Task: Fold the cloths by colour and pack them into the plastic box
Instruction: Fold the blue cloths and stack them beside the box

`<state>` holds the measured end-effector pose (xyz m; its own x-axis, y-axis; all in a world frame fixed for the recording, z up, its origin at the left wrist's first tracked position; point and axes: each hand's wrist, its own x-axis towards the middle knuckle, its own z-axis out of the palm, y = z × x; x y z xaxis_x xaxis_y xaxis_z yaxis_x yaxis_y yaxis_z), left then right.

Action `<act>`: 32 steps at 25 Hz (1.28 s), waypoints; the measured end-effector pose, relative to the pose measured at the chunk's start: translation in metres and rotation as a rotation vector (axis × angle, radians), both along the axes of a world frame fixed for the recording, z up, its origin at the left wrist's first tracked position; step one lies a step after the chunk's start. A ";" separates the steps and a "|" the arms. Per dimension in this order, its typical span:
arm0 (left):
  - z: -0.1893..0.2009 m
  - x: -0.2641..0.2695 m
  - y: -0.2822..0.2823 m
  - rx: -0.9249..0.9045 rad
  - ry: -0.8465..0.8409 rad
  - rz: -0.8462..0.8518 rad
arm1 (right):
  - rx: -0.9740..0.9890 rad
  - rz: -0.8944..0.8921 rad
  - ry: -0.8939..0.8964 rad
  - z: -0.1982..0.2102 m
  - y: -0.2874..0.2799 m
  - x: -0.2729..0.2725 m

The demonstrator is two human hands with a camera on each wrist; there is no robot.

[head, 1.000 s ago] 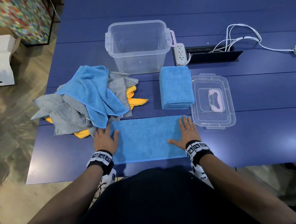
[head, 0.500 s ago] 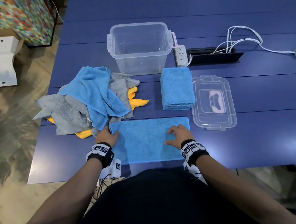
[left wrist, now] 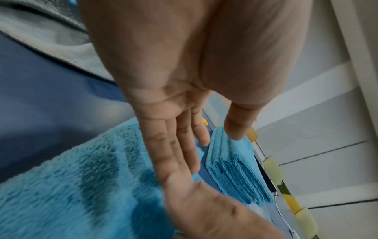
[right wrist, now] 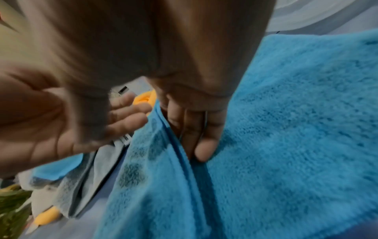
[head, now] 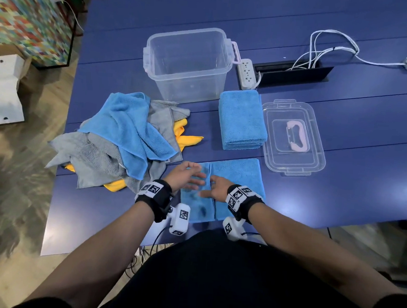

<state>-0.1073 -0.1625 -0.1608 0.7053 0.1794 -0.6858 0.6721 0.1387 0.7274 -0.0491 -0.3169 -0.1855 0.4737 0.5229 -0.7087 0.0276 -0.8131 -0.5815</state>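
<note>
A messy pile of cloths (head: 117,139), blue, grey and yellow, lies on the left of the blue desk (head: 338,186). Next, the left hand (head: 184,176) hovers with straight fingers (left wrist: 180,145) over a blue cloth (head: 239,179). The right hand (head: 216,186) presses its fingers (right wrist: 196,134) flat at the fold. Behind sit the plastic box (head: 186,62) and a folded blue stack (head: 241,119).

A fluffy blue microfibre cloth (head: 238,179) lies half-folded at six o'clock; folded blue cloths (head: 242,119) stack at centre; the clear plastic box (head: 186,64) stands open at twelve; mixed unfolded cloths (head: 117,139) heap at nine.
</note>
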 end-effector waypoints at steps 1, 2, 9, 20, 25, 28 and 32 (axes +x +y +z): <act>-0.006 0.000 0.006 0.156 -0.052 -0.012 | -0.021 -0.045 -0.051 -0.004 0.000 -0.001; -0.015 0.001 0.016 0.374 -0.108 -0.055 | -0.028 -0.090 -0.073 -0.007 0.000 -0.002; -0.048 0.018 0.047 0.939 -0.067 -0.626 | -0.048 -0.215 -0.020 -0.005 -0.007 -0.003; -0.052 0.017 0.034 0.743 0.179 -0.340 | -0.082 0.178 -0.238 0.006 -0.004 -0.014; -0.041 0.002 0.039 0.581 0.236 -0.032 | -0.147 0.309 -0.406 0.007 0.003 -0.020; -0.054 -0.018 0.034 0.397 0.230 0.242 | -0.152 0.346 -0.474 0.012 0.009 -0.023; -0.058 -0.042 0.017 0.446 0.273 0.153 | -0.260 0.298 -0.507 0.006 -0.003 -0.024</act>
